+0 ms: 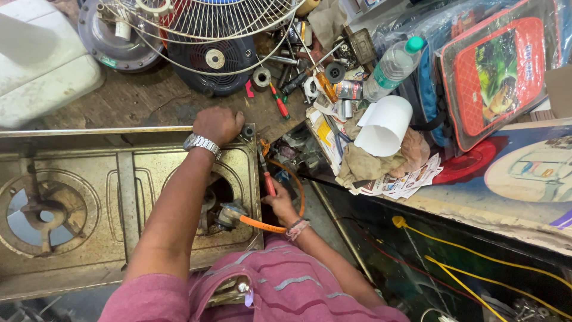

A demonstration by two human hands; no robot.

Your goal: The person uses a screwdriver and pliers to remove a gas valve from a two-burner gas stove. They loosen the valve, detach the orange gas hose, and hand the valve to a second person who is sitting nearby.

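A worn, greasy metal gas stove (pixel 128 179) lies across the workbench with two round burner openings. My left hand (pixel 218 124), with a metal wristwatch, is closed over the stove's far right corner beside a small black knob (pixel 248 130). My right hand (pixel 278 203) grips a red-handled tool (pixel 266 176) at the stove's right edge. An orange hose (pixel 262 225) loops from a fitting (pixel 229 213) in the right burner opening past that hand.
A wire fan guard (pixel 208 24) and a dark fan motor housing (pixel 217 62) lie at the back. Screwdrivers (pixel 279 102), cans, a plastic bottle (pixel 390 68), a rolled white sheet (pixel 384 125), rags and papers clutter the right. A red and blue bag (pixel 494 71) stands beyond.
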